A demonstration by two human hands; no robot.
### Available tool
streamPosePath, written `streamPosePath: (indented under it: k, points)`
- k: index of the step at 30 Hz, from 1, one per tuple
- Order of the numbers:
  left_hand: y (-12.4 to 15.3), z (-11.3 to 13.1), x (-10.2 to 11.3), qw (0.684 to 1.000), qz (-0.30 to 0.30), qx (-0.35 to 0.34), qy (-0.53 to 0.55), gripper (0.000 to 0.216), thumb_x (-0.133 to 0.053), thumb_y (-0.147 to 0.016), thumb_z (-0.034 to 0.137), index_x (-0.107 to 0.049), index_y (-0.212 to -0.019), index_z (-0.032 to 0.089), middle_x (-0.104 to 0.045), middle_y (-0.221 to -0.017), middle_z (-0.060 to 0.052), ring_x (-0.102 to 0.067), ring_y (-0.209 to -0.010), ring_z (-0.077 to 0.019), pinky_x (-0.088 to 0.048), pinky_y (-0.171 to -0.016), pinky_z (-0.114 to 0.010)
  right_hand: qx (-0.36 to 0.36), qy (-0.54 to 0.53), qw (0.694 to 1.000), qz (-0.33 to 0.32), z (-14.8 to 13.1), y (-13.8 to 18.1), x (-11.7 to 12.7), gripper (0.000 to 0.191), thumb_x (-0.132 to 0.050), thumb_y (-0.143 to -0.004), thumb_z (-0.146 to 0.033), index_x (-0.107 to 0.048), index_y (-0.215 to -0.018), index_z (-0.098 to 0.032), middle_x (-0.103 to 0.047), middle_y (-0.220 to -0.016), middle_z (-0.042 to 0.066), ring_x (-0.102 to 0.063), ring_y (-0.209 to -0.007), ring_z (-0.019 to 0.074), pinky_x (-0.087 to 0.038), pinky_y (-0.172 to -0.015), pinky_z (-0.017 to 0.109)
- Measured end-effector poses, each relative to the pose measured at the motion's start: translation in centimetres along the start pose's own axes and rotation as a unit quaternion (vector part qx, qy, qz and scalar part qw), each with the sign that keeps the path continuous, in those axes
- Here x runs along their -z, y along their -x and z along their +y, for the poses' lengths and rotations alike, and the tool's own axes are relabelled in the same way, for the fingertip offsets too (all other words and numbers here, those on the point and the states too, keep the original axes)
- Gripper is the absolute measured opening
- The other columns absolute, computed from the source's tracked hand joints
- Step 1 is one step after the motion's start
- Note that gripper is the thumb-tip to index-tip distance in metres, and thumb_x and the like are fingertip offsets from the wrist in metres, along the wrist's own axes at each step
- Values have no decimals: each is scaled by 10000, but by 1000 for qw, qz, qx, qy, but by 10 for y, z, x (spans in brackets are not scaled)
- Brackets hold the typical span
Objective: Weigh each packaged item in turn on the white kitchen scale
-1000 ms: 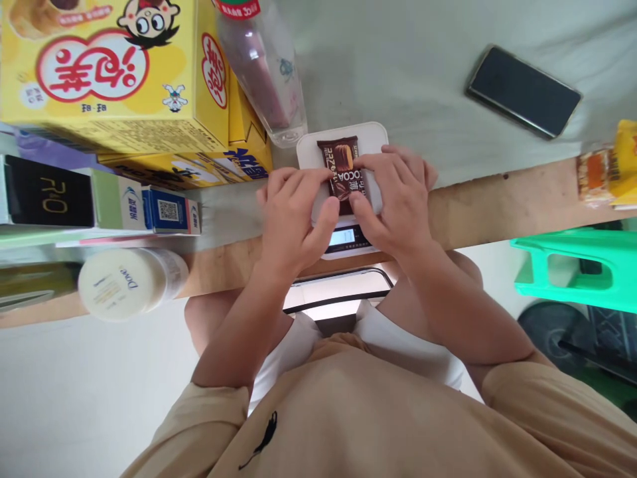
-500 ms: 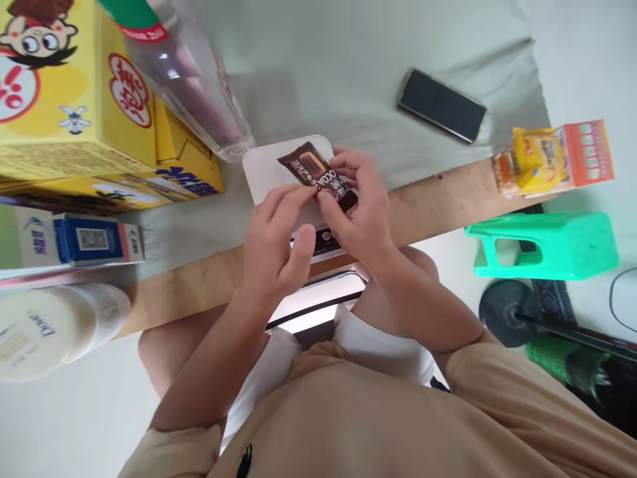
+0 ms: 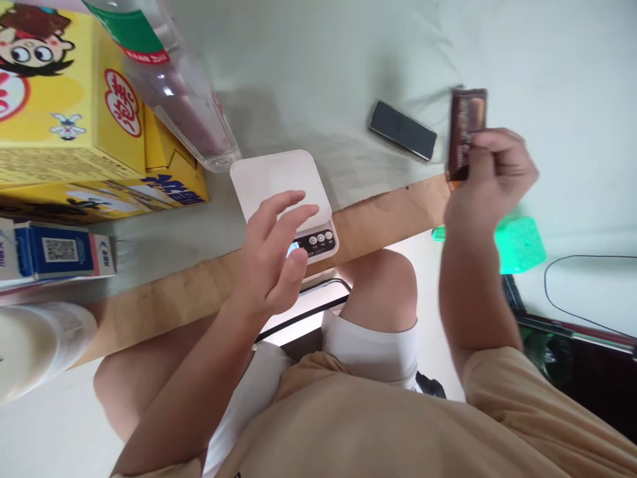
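A dark brown snack packet [image 3: 460, 133] with a biscuit picture is pinched between the thumb and fingers of my right hand [image 3: 497, 172], held up at the right near the table's wooden edge. My left hand [image 3: 279, 249] hovers over the front of a white kitchen scale [image 3: 283, 172], fingers spread and nothing in them. The scale's plate is bare. Part of its lit display shows beside my left thumb, with several buttons to the right of it.
Yellow cartons [image 3: 119, 133], a clear plastic bottle [image 3: 184, 99] and a blue-and-white box [image 3: 54, 249] stand at the left, above a white tub [image 3: 44, 345]. A black phone [image 3: 403, 131] lies beyond the scale. A green plastic object [image 3: 522, 245] is below my right forearm, partly hidden.
My right hand has carried the snack packet from above the scale far to the right. My left hand has let go of the packet and stays over the scale with its fingers apart.
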State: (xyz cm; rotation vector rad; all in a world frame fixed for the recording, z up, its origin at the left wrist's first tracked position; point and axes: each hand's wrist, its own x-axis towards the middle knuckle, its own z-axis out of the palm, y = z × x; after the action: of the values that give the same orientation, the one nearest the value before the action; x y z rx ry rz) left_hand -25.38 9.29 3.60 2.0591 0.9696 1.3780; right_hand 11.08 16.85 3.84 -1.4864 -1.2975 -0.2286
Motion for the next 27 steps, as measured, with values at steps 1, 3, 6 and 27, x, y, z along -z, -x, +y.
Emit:
streamPosePath:
  k: [1,3,6,27]
  points:
    - [1,1,3,1000,6,-3,3,479,-390,-1097,548,-651,-1470,400,-706,-1439,-84,-704,-1300,-303,-616,-1076,-495,-15,27,999,11,21,-16,17,146,-550,-888,-217,-685,-853,-260,-716,-977,130,-705,-1033,274,-594,-1013,510]
    - [2,1,9,1000,9,4,7,467,-406,-1090,572,-677,-1437,415,-714,-1415,-69,-710,-1283,-303,-620,-1068,-491,-67,118,991,0,58,-44,48,206,-585,-791,-159,-638,-655,-304,-707,-839,98,-695,-938,259,-582,-976,476]
    - [2,2,17,1000,8,11,2,446,-408,-1092,571,-717,-1376,420,-719,-1390,-61,-713,-1272,-305,-618,-1080,-499,-117,194,973,-33,97,-67,73,307,-605,-686,-98,-578,-497,-337,-692,-746,92,-678,-890,259,-555,-946,464]
    - [-13,15,40,992,126,-11,-7,367,-414,-1109,537,-741,-1157,376,-683,-1208,-61,-694,-1140,-242,-596,-1052,-490,105,78,983,-132,-35,11,12,129,-658,-799,-378,-743,-818,-283,-727,-853,115,-680,-841,282,-548,-852,551]
